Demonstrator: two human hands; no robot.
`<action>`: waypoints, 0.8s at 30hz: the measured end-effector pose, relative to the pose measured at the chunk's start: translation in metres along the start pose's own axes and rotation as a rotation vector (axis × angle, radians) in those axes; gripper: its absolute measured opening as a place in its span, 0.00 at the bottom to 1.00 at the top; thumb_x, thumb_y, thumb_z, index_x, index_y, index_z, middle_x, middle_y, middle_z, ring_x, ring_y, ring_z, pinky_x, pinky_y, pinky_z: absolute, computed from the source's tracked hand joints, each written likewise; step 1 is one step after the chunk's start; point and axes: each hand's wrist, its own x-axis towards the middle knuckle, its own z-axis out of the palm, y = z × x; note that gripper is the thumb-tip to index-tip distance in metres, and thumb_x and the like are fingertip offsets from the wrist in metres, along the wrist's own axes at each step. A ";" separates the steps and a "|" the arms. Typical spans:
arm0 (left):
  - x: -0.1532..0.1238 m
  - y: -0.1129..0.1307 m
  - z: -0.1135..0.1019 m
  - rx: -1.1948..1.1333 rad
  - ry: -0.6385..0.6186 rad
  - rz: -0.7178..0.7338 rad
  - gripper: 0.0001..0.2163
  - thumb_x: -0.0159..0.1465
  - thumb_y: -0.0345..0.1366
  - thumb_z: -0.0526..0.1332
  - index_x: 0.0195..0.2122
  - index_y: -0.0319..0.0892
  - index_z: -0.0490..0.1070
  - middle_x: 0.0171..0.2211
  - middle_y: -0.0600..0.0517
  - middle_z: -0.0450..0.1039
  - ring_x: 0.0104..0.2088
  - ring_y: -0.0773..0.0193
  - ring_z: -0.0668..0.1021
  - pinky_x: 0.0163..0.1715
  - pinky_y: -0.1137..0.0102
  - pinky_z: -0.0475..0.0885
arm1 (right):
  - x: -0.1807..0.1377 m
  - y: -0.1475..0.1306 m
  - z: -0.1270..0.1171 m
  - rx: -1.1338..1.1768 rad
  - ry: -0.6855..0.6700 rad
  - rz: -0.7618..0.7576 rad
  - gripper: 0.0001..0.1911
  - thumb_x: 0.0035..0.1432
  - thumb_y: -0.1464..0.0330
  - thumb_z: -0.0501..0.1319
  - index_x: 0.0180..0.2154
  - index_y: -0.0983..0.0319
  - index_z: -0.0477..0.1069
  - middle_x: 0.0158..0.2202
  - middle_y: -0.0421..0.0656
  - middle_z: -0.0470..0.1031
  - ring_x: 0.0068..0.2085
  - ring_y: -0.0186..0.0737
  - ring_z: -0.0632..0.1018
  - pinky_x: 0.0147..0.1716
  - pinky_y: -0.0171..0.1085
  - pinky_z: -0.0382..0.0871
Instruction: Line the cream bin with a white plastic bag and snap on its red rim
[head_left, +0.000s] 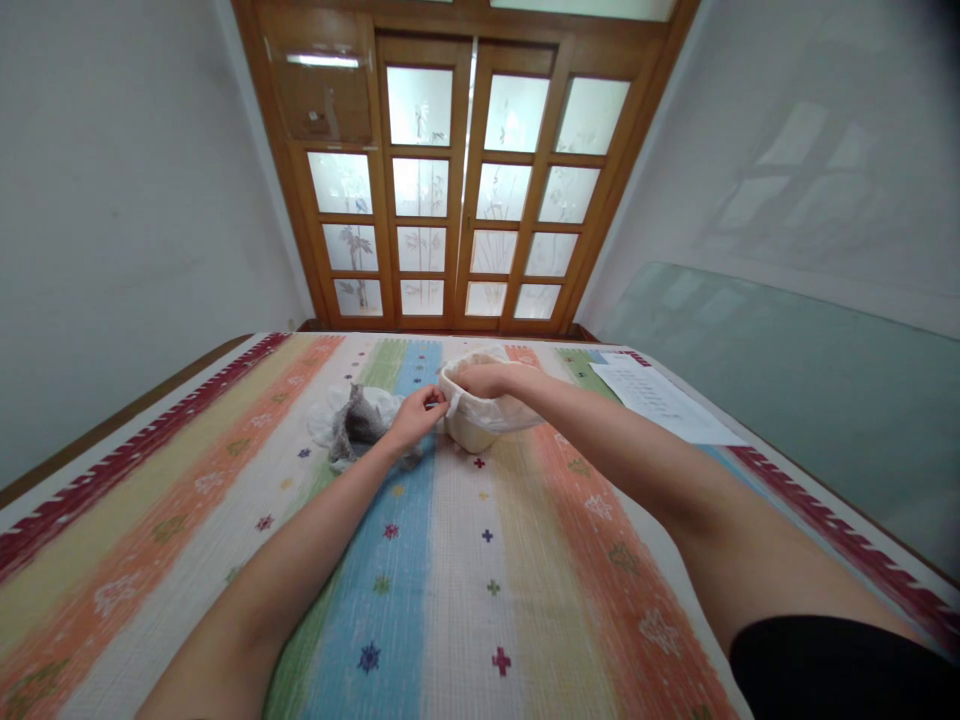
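A small cream-white bin (466,433) stands on the striped cloth, with a thin white plastic bag (517,413) lining it and hanging over its rim. My left hand (421,413) is at the bin's left edge, fingers closed in a pinch on the bag's rim. My right hand (480,380) reaches down inside the lined bin, so its fingers are mostly hidden. Beside my left wrist lies a crumpled grey and whitish plastic bag (358,425).
A multicoloured striped tablecloth (457,600) covers the table. Printed paper sheets (660,400) lie at the right edge. A pale green glass panel (765,370) leans along the right wall. Wooden doors with glass panes (461,190) stand beyond the far edge.
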 end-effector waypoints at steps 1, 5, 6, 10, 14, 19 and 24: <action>0.000 -0.001 0.000 0.001 0.007 -0.004 0.07 0.60 0.37 0.62 0.29 0.43 0.66 0.29 0.55 0.69 0.33 0.65 0.72 0.38 0.70 0.67 | 0.000 0.002 0.000 0.000 -0.016 -0.015 0.17 0.58 0.69 0.66 0.49 0.62 0.82 0.49 0.50 0.83 0.47 0.46 0.80 0.42 0.35 0.66; 0.001 -0.002 0.000 -0.036 0.079 -0.027 0.08 0.61 0.37 0.63 0.29 0.43 0.64 0.29 0.56 0.67 0.33 0.66 0.71 0.37 0.71 0.66 | -0.004 0.013 -0.011 0.011 -0.015 -0.032 0.17 0.64 0.65 0.60 0.50 0.61 0.82 0.48 0.45 0.84 0.46 0.42 0.80 0.42 0.32 0.66; 0.001 -0.001 0.001 -0.076 0.106 -0.041 0.07 0.61 0.37 0.63 0.30 0.43 0.64 0.30 0.55 0.68 0.33 0.66 0.71 0.37 0.71 0.67 | -0.005 0.015 -0.013 0.012 0.004 -0.010 0.17 0.65 0.65 0.59 0.50 0.61 0.82 0.46 0.44 0.84 0.45 0.41 0.80 0.41 0.32 0.66; 0.001 0.003 0.002 -0.269 0.128 -0.137 0.14 0.63 0.41 0.62 0.48 0.44 0.67 0.37 0.53 0.72 0.39 0.64 0.76 0.40 0.70 0.72 | -0.003 0.009 -0.009 -0.024 0.066 0.086 0.16 0.64 0.64 0.60 0.48 0.61 0.83 0.46 0.47 0.84 0.44 0.44 0.81 0.42 0.34 0.67; 0.000 0.009 0.002 -0.267 0.077 -0.153 0.27 0.67 0.45 0.60 0.66 0.47 0.59 0.38 0.52 0.74 0.38 0.63 0.76 0.38 0.70 0.74 | 0.000 0.000 0.008 0.044 0.065 0.061 0.13 0.62 0.67 0.63 0.44 0.65 0.84 0.47 0.53 0.83 0.45 0.49 0.82 0.44 0.36 0.68; -0.001 0.012 0.005 -0.163 0.070 -0.144 0.23 0.69 0.50 0.57 0.60 0.44 0.72 0.50 0.46 0.77 0.41 0.59 0.78 0.36 0.69 0.73 | -0.003 0.003 0.014 0.132 0.079 0.017 0.12 0.61 0.69 0.63 0.42 0.65 0.83 0.47 0.52 0.84 0.45 0.48 0.82 0.44 0.36 0.68; -0.001 0.011 0.004 0.017 0.185 -0.050 0.18 0.72 0.49 0.53 0.45 0.45 0.78 0.44 0.48 0.79 0.45 0.57 0.77 0.46 0.66 0.72 | -0.007 -0.010 0.009 0.108 -0.003 -0.115 0.13 0.55 0.72 0.64 0.43 0.64 0.83 0.44 0.48 0.84 0.41 0.45 0.80 0.40 0.34 0.66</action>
